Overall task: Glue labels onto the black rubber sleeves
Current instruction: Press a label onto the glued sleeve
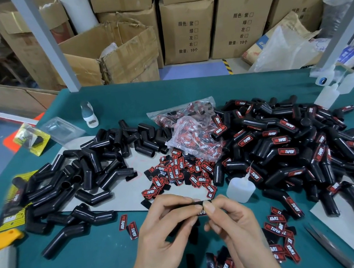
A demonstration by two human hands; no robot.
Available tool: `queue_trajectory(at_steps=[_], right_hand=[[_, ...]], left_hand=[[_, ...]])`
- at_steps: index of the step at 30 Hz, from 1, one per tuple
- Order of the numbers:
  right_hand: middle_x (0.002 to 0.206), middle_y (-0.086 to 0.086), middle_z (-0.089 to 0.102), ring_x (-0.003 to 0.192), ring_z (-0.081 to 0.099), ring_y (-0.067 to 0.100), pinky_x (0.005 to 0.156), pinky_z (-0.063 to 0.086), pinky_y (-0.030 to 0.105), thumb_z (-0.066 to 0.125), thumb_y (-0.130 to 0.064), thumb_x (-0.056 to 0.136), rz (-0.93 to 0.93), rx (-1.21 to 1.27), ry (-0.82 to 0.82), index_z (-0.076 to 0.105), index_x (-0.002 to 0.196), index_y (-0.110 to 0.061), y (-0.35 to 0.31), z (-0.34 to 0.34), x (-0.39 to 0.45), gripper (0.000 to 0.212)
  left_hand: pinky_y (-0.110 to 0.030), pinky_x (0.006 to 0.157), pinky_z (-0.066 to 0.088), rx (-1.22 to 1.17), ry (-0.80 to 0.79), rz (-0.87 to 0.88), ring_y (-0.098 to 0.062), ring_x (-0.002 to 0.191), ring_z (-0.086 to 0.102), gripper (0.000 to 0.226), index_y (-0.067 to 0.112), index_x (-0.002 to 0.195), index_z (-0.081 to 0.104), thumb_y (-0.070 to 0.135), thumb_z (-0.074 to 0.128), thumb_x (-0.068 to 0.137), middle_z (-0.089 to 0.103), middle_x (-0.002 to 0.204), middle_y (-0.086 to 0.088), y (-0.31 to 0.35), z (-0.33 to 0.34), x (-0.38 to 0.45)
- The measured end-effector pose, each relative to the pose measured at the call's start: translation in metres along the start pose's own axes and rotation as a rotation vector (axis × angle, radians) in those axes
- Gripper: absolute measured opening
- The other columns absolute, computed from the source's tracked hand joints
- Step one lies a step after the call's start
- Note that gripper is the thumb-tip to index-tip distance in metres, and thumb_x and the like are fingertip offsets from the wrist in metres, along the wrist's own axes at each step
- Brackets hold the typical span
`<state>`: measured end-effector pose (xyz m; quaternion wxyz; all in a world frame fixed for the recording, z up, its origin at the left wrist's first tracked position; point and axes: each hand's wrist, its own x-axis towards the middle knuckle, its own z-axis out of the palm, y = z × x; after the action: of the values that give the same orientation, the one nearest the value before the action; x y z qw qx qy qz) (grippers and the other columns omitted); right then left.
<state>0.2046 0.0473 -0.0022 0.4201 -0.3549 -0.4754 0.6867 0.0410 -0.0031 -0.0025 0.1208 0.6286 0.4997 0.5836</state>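
Both hands held 1 black label (197,203) edge-on above the green table (94,261). The left hand (163,230) pinched its left end; the right hand (233,224) pinched its right end. The step appeared to be label preparation, before gluing. The next move likely called for the glue bottle (240,188), just beyond the hands, then 1 bare sleeve (65,241) from the left pile.

Both my hands up close together, low centre of view. My left hand (169,224) has its fingers curled, thumb and fingertips pinching a thin black strip (188,205). My right hand (232,219) pinches the strip's other end between thumb and forefinger. Forearms angle in from below.
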Motion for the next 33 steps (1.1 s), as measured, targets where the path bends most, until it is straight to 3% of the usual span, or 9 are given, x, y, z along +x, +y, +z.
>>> queue_trajectory(at_steps=[12, 17, 22, 25, 27, 31, 33], right_hand=[[0.067, -0.003, 0.043, 0.060, 0.047, 0.009, 0.075, 0.051, 0.034, 0.083, -0.061, 0.078, 0.003, -0.022, 0.028, 0.073, 0.081, -0.003, 0.002, -0.001, 0.003, 0.059], [0.067, 0.000, 0.045, 0.061, 0.054, 0.011, 0.078, 0.041, 0.048, 0.074, -0.068, 0.083, 0.012, -0.058, 0.036, 0.062, 0.071, -0.003, 0.001, 0.000, 0.003, 0.067], [0.066, 0.000, 0.051, 0.062, 0.057, 0.012, 0.076, 0.039, 0.048, 0.067, -0.078, 0.079, 0.071, -0.051, 0.042, 0.079, 0.085, -0.015, -0.006, 0.004, 0.002, 0.064], [0.070, -0.002, 0.051, 0.068, 0.059, 0.015, 0.076, 0.046, 0.034, 0.074, -0.066, 0.080, 0.033, -0.121, -0.023, 0.075, 0.075, -0.020, -0.010, 0.003, 0.001, 0.046], [0.075, -0.001, 0.054, 0.069, 0.059, 0.014, 0.070, 0.047, 0.020, 0.080, -0.052, 0.077, -0.005, -0.136, -0.029, 0.079, 0.082, -0.018, -0.013, 0.005, 0.000, 0.034], [0.081, 0.001, 0.059, 0.069, 0.059, 0.013, 0.069, 0.050, 0.021, 0.090, -0.029, 0.080, -0.055, -0.161, -0.002, 0.081, 0.082, -0.013, -0.017, 0.005, 0.002, 0.019], [0.082, 0.004, 0.060, 0.070, 0.059, 0.012, 0.069, 0.050, 0.022, 0.085, -0.021, 0.079, -0.059, -0.155, -0.006, 0.083, 0.083, -0.012, -0.018, 0.005, 0.001, 0.010]], left_hand=[[-0.028, 0.091, 0.054, -0.024, -0.011, -0.030, -0.023, 0.106, 0.070, 0.022, 0.024, 0.113, 0.079, 0.014, 0.072, 0.095, 0.063, 0.116, 0.004, 0.001, -0.001, 0.001], [-0.026, 0.091, 0.053, -0.039, -0.007, -0.082, -0.023, 0.105, 0.068, 0.021, 0.025, 0.112, 0.080, 0.016, 0.071, 0.095, 0.064, 0.114, 0.003, 0.002, -0.002, 0.002], [-0.024, 0.092, 0.051, -0.048, -0.013, -0.126, -0.023, 0.106, 0.067, 0.023, 0.026, 0.113, 0.080, 0.017, 0.069, 0.094, 0.063, 0.114, 0.004, 0.003, -0.004, 0.004], [-0.024, 0.092, 0.051, -0.053, -0.015, -0.160, -0.022, 0.106, 0.067, 0.023, 0.027, 0.112, 0.080, 0.017, 0.069, 0.094, 0.063, 0.112, 0.006, 0.004, -0.005, 0.005], [-0.024, 0.091, 0.052, -0.062, -0.015, -0.169, -0.022, 0.104, 0.067, 0.023, 0.028, 0.111, 0.080, 0.018, 0.070, 0.093, 0.063, 0.111, 0.006, 0.006, -0.006, 0.006], [-0.023, 0.092, 0.052, -0.086, -0.017, -0.201, -0.023, 0.104, 0.068, 0.022, 0.029, 0.111, 0.081, 0.022, 0.071, 0.093, 0.063, 0.110, 0.007, 0.008, -0.006, 0.007], [-0.023, 0.092, 0.052, -0.094, -0.019, -0.225, -0.022, 0.104, 0.068, 0.022, 0.030, 0.110, 0.081, 0.023, 0.071, 0.092, 0.064, 0.109, 0.007, 0.009, -0.006, 0.007]])
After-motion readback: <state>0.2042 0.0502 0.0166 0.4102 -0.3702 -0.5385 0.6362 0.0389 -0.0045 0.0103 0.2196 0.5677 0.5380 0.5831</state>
